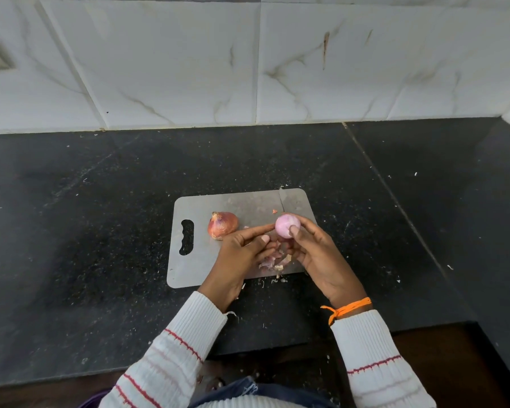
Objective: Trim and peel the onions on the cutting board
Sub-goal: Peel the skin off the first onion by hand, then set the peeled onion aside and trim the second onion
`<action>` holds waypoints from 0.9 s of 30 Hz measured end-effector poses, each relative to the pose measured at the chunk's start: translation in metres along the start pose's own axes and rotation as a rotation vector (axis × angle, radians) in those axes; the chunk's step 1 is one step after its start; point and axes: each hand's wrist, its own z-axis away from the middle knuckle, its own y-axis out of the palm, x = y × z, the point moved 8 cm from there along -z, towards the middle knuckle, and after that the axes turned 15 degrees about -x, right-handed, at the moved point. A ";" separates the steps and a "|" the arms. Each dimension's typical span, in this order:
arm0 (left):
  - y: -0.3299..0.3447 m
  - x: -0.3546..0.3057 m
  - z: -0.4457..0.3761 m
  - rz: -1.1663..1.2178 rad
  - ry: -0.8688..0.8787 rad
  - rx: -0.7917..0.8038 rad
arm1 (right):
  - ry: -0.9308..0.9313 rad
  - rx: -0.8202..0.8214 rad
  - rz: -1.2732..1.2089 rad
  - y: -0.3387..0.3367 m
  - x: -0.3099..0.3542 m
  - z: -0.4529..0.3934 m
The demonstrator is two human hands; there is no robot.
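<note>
Gripping peeled onion (pixel 287 225), no lettering

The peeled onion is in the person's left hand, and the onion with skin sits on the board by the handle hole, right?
Not quite. The head view shows the peeled onion gripped by the right hand; the left hand only touches it with a fingertip. The rest is right.

unpeeled onion (pixel 222 225) on cutting board (pixel 195 260), left of peeled onion (pixel 287 225)
</note>
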 end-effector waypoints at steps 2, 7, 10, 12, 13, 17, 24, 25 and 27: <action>0.006 0.002 -0.004 -0.071 0.005 0.006 | 0.002 -0.026 -0.023 -0.008 0.006 -0.006; 0.026 0.001 -0.009 -0.209 0.033 0.037 | -0.056 -0.153 0.032 -0.029 0.022 -0.028; 0.034 0.000 -0.009 -0.258 0.045 0.038 | -0.224 -0.305 0.302 -0.038 0.031 -0.047; 0.037 0.001 -0.007 -0.292 0.060 0.037 | -0.334 -0.401 0.503 -0.041 0.033 -0.060; 0.037 0.003 -0.006 -0.311 0.065 0.035 | -0.379 -0.434 0.579 -0.040 0.033 -0.065; 0.036 0.009 -0.005 -0.336 0.053 0.003 | -0.453 -0.491 0.675 -0.036 0.024 -0.082; 0.024 0.007 -0.012 -0.343 0.093 -0.045 | -0.414 -0.494 0.782 -0.039 0.009 -0.089; 0.022 0.006 -0.013 -0.347 0.111 -0.053 | -0.425 -0.498 0.786 -0.040 0.012 -0.087; 0.017 0.000 -0.014 -0.368 0.171 -0.075 | -0.465 -0.537 0.761 -0.042 0.020 -0.075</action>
